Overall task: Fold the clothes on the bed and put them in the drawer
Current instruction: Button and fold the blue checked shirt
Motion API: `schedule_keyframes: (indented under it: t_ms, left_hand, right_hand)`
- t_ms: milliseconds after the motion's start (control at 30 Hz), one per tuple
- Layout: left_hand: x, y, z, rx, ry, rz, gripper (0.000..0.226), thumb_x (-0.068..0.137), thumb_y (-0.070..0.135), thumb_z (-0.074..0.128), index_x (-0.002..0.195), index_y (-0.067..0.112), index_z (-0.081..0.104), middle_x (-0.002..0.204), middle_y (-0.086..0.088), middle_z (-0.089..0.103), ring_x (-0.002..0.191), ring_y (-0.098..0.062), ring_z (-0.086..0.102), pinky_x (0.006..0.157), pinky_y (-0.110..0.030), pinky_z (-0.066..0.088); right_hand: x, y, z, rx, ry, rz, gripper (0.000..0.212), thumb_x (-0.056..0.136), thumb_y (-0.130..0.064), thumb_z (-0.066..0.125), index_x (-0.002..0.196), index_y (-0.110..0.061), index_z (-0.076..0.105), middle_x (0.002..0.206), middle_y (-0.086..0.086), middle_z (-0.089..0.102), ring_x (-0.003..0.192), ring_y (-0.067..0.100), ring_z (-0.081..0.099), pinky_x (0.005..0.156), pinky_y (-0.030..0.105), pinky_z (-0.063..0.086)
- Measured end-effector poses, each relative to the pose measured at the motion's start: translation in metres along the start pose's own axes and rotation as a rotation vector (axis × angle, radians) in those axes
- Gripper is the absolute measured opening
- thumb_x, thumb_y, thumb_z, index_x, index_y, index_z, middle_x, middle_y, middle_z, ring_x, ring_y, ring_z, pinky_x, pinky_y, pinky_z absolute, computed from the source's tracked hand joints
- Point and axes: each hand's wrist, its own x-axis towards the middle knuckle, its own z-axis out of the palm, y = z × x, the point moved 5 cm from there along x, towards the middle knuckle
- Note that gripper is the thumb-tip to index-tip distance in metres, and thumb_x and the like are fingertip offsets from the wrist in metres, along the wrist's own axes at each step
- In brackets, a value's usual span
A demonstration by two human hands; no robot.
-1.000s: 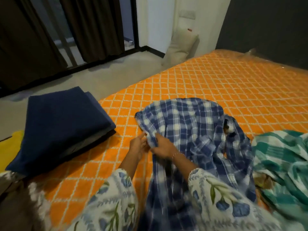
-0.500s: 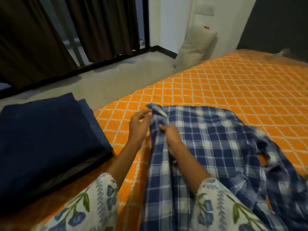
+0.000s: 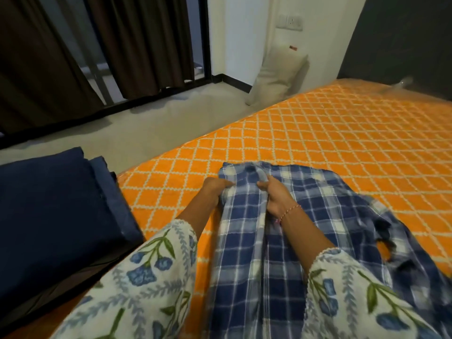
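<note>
A blue-and-white checked shirt (image 3: 300, 216) lies spread on the orange quilted bed (image 3: 342, 133), reaching from the bed's left side down to the frame's lower edge. My left hand (image 3: 214, 192) grips the shirt's left edge near its far end, fingers curled into the cloth. My right hand (image 3: 275, 194) grips a lengthwise ridge of the same cloth a little to the right. Both floral sleeves fill the lower part of the view. No drawer shows.
A folded dark navy blanket (image 3: 56, 211) lies at the left, over the bed's near corner. A beige pillow (image 3: 278, 77) leans on the white wall beyond the bed. Grey floor and dark curtains (image 3: 137, 42) lie to the far left.
The view has swung left and the green checked cloth has left the frame. My hands moved slightly apart along the shirt's far edge, which now lies flatter on the bed.
</note>
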Motion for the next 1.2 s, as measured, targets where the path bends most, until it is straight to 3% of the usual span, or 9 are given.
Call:
schedule_keyframes:
  t_ms: [100,200,433,533,733,833,1000,1133,1200]
  left_hand:
    - [0.006,0.003,-0.01,-0.174,0.063,0.064,0.008,0.091,0.007,0.06,0.097,0.002,0.061,0.101,-0.014,0.061,0.086,-0.029,0.059,0.076,-0.042,0.052]
    - [0.009,-0.008,-0.014,-0.261,-0.006,0.048,0.028,0.094,0.004,0.053,0.122,0.002,0.051,0.108,-0.016,0.058,0.081,-0.021,0.057,0.065,-0.031,0.048]
    - [-0.021,-0.025,-0.024,-0.387,-0.016,0.073,0.044,0.098,0.0,0.042,0.141,0.0,0.031,0.13,-0.022,0.049,0.117,-0.029,0.052,0.077,-0.029,0.049]
    - [-0.051,-0.046,-0.039,-0.38,0.001,0.011,0.017,0.098,0.001,0.044,0.113,0.0,0.051,0.122,-0.019,0.054,0.107,-0.023,0.056,0.075,-0.027,0.05]
    - [-0.132,-0.108,-0.061,-0.437,0.073,-0.076,0.023,0.097,0.001,0.047,0.12,0.0,0.048,0.102,-0.013,0.059,0.09,-0.019,0.058,0.072,-0.027,0.049]
    - [-0.166,-0.132,-0.068,-0.328,0.101,-0.105,0.019,0.094,-0.003,0.048,0.113,0.003,0.05,0.088,-0.009,0.057,0.079,-0.019,0.056,0.066,-0.029,0.046]
    - [-0.215,-0.159,-0.073,0.072,0.161,-0.056,0.023,0.087,0.001,0.062,0.109,0.003,0.054,0.087,-0.007,0.054,0.077,-0.024,0.052,0.066,-0.038,0.044]
    - [-0.258,-0.174,-0.069,0.201,0.184,-0.037,0.021,0.089,0.011,0.061,0.104,0.011,0.047,0.097,-0.011,0.055,0.09,-0.031,0.055,0.077,-0.042,0.047]
    - [-0.277,-0.185,-0.069,0.322,0.181,-0.024,0.016,0.092,0.019,0.057,0.102,0.011,0.046,0.086,-0.004,0.049,0.076,-0.021,0.049,0.068,-0.036,0.041]
  right_hand:
    - [0.012,-0.003,0.003,-0.045,0.041,-0.062,0.056,0.096,0.009,0.037,0.147,-0.014,0.032,0.137,0.014,0.047,0.111,0.03,0.055,0.09,0.043,0.049]
    - [0.018,0.012,-0.007,-0.103,0.186,-0.056,0.072,0.094,0.01,0.042,0.152,-0.024,0.015,0.151,0.015,0.032,0.125,0.035,0.048,0.101,0.047,0.043]
    - [-0.003,0.005,-0.003,-0.193,0.213,-0.124,0.076,0.096,0.008,0.036,0.152,-0.025,-0.002,0.155,0.013,0.025,0.121,0.033,0.051,0.098,0.048,0.046]
    - [-0.038,0.016,-0.019,-0.2,0.328,-0.119,0.066,0.094,0.003,0.039,0.15,-0.024,0.017,0.122,0.013,0.054,0.07,0.016,0.057,0.055,0.028,0.051]
    - [-0.147,0.073,-0.029,-0.165,0.212,-0.017,0.02,0.093,0.001,0.049,0.103,-0.016,0.051,0.085,0.006,0.057,0.073,0.015,0.056,0.067,0.028,0.052]
    - [-0.182,0.1,-0.036,-0.438,0.119,0.053,0.006,0.092,-0.008,0.055,0.091,-0.014,0.055,0.073,0.005,0.051,0.061,0.016,0.048,0.048,0.025,0.046]
    - [-0.223,0.108,-0.045,-0.729,0.12,-0.016,0.045,0.088,-0.005,0.06,0.052,-0.016,0.036,0.05,0.002,0.033,0.05,0.017,0.031,0.052,0.026,0.027]
    - [-0.267,0.087,-0.057,-0.892,0.351,-0.198,0.013,0.099,-0.017,0.048,0.105,-0.012,0.059,0.08,0.013,0.059,0.064,0.026,0.051,0.052,0.028,0.035]
    - [-0.284,0.09,-0.057,-1.13,0.294,-0.259,0.042,0.099,-0.022,0.046,0.139,-0.01,0.04,0.128,0.017,0.054,0.109,0.033,0.055,0.078,0.04,0.049]
